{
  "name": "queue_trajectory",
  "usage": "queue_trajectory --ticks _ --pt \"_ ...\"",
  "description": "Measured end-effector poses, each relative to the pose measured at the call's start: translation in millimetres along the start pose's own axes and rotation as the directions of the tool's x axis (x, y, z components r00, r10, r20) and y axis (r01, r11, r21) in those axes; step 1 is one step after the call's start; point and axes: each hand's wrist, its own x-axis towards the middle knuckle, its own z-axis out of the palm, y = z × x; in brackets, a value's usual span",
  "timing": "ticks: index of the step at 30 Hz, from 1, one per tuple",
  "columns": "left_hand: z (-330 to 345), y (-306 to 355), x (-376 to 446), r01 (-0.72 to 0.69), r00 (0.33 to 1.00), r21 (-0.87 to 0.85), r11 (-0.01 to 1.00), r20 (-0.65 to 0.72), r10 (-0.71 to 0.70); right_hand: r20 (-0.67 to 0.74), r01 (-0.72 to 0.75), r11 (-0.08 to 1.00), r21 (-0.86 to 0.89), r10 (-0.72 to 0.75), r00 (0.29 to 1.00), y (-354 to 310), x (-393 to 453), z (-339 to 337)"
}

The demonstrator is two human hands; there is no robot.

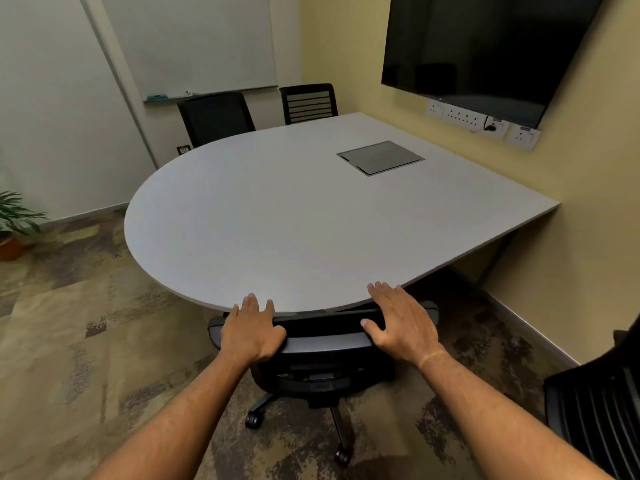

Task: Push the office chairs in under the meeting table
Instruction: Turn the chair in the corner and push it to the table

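Observation:
A grey meeting table (277,216) with a rounded near end fills the middle of the view. A black office chair (325,362) stands right in front of me, its seat under the table's near edge. My left hand (251,332) lies on the left end of the chair's backrest top, fingers spread and reaching the table edge. My right hand (403,323) rests flat on the right end, fingers apart. Two more black chairs, one (214,117) and another (308,102), stand at the table's far side.
Another black chair (595,407) stands at the right edge of view, away from the table. A wall screen (485,43) and sockets (485,121) are on the right wall. A whiteboard (194,43) hangs at the back, a potted plant (14,223) at left.

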Motion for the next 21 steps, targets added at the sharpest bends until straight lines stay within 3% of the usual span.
queue_trajectory --ticks 13,21 --pt "6 -3 -17 0.04 0.999 -0.024 0.999 0.019 -0.04 -0.043 0.041 0.999 0.024 -0.04 0.998 -3 -8 -3" --pt "2 -17 -9 0.07 0.985 -0.083 0.994 -0.153 -0.082 -0.034 0.041 0.999 0.012 -0.04 0.999 -6 17 0"
